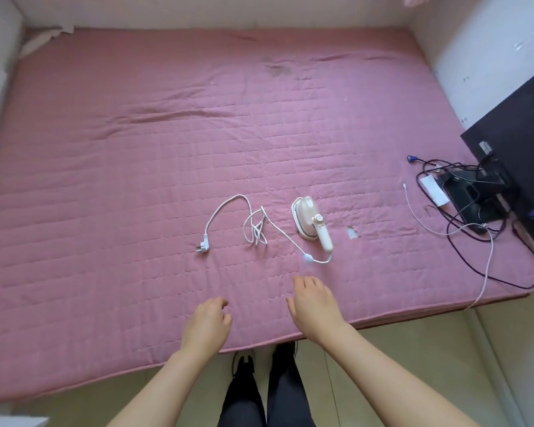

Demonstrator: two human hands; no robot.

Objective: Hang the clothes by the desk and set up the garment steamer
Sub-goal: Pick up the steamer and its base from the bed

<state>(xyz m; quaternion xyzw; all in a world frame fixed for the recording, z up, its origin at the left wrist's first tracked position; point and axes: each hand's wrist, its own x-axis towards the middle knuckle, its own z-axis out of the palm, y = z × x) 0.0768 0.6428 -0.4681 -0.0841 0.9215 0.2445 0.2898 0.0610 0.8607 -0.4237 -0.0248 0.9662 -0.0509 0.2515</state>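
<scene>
So far no clothes in view, steamer (312,223) w/ cord (253,226) lies untouched on bed (105,180); your left hand (207,326) & right hand (313,303) hover relaxed, empty.

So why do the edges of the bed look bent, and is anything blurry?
Head view: the wide-angle lens bows the pink mattress edges; soft, even daylight, only faint shadows; the garment steamer and its cord are fairly sharp, while the left hand and right hand look slightly soft.
</scene>
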